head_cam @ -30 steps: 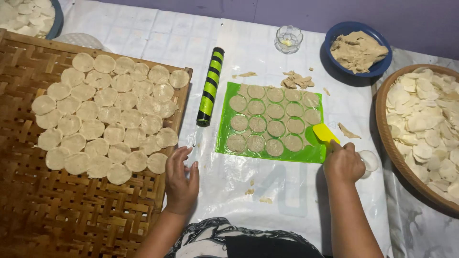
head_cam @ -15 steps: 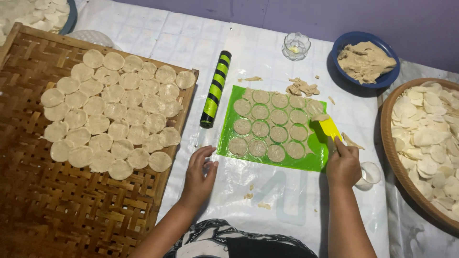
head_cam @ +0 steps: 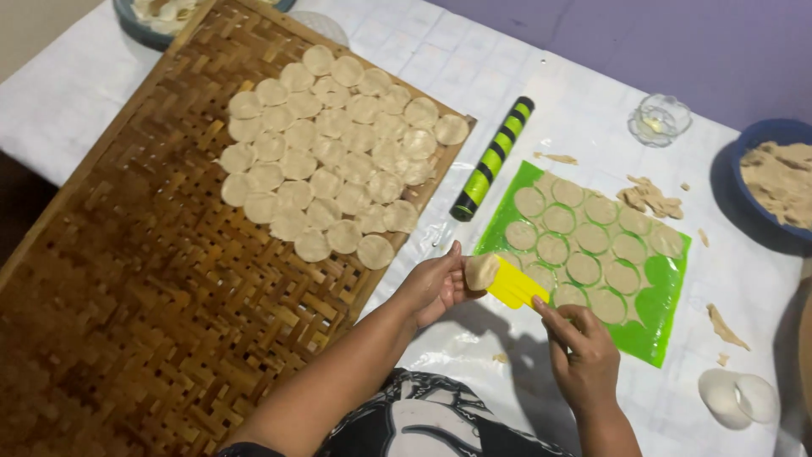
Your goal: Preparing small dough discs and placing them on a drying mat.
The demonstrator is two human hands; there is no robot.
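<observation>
Hands meeting over worktop (head_cam: 474, 68): right hand (head_cam: 584, 355) gripping yellow scraper (head_cam: 516, 283), left hand (head_cam: 436, 283) pinching dough disc (head_cam: 480, 271) at scraper's ten o'clock.

Left hand (head_cam: 436, 283) cupped, palm up; right hand (head_cam: 584, 351) raised beside it, fingers (head_cam: 554, 315) pinched closed.

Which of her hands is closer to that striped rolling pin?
Left. The left hand is just below the striped rolling pin, near its lower end; the right hand sits further down, holding the yellow scraper.
</observation>
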